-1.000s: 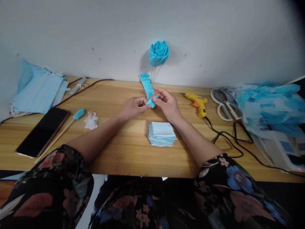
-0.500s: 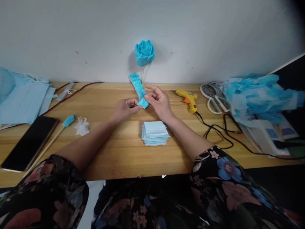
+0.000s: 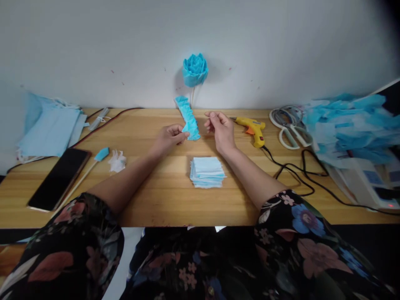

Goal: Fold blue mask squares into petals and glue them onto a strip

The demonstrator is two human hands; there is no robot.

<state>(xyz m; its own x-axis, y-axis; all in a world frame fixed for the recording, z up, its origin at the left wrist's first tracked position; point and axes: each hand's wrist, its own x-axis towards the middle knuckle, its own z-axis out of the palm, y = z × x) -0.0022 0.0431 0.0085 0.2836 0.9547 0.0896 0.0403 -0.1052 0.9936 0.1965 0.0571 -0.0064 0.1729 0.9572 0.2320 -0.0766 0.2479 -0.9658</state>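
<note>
A crinkled strip of bright blue mask fabric (image 3: 187, 113) lies slanted in the middle, with folds along its length. My left hand (image 3: 171, 136) pinches the near left edge of this strip between thumb and fingers. Just to its right, apart from the strip, is my right hand (image 3: 221, 130), fingers loosely curled and nothing visible in them. Behind the strip, a blue fabric flower (image 3: 195, 71) stands upright on a thin stick against the wall. A stack of folded pale blue pieces (image 3: 208, 171) sits between my forearms.
On the right are a yellow glue gun (image 3: 253, 129), white-handled scissors (image 3: 293, 135) and a heap of blue fabric pieces (image 3: 353, 125). To the left lie face masks (image 3: 50, 129), a phone (image 3: 61, 179), a blue-tipped stick (image 3: 84, 177) and white scraps (image 3: 117, 161).
My right hand has let go of the strip and moved to the right. My left hand still pinches its near end. The whole view has shifted slightly.
</note>
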